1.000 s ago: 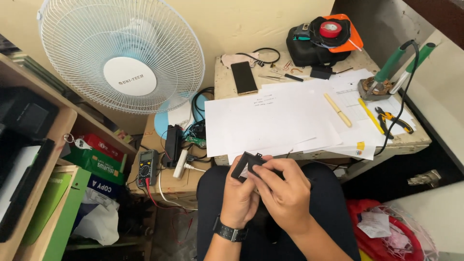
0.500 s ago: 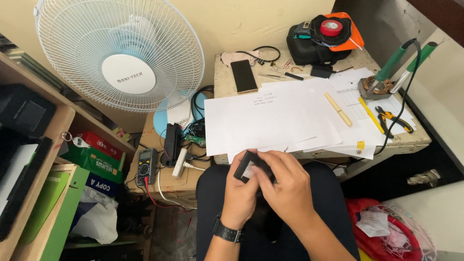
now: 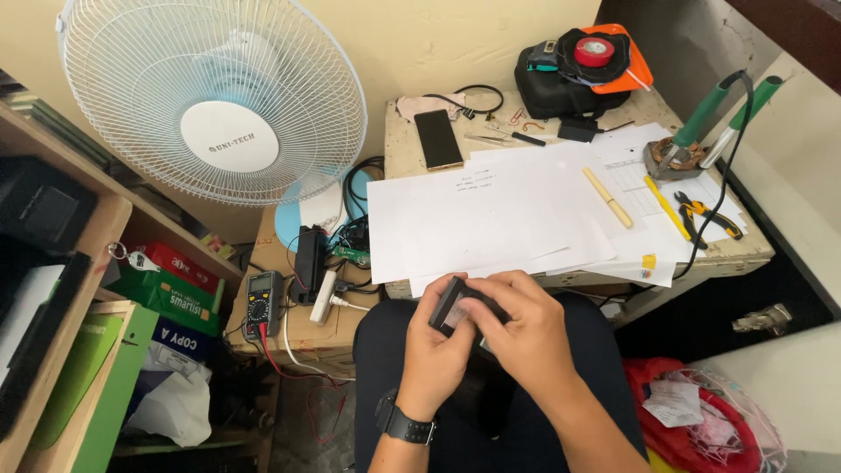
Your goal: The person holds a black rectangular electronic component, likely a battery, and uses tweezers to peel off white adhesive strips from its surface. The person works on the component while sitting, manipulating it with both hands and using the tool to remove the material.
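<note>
Both hands are closed on a small dark rectangular device (image 3: 453, 302), held above the lap just in front of the near edge of the worktable (image 3: 745, 254). The left hand (image 3: 438, 355), wearing a black wristwatch (image 3: 405, 424), cups the device from below; the right hand (image 3: 526, 337) lies over it from the right, fingers curled across its top, hiding much of the casing. White paper sheets (image 3: 491, 219) cover most of the tabletop and overhang the edge just above the hands. On the sheets lie a cream pen (image 3: 608, 198), a yellow pencil (image 3: 666, 207) and yellow-handled pliers (image 3: 708, 216). A soldering iron stand (image 3: 673, 159) sits at the right, a phone (image 3: 438, 138) at the rear left, a black bag (image 3: 574, 74) with red tape behind. To the left stand a white fan (image 3: 215, 101) and, lower down, a multimeter (image 3: 264, 303).
</note>
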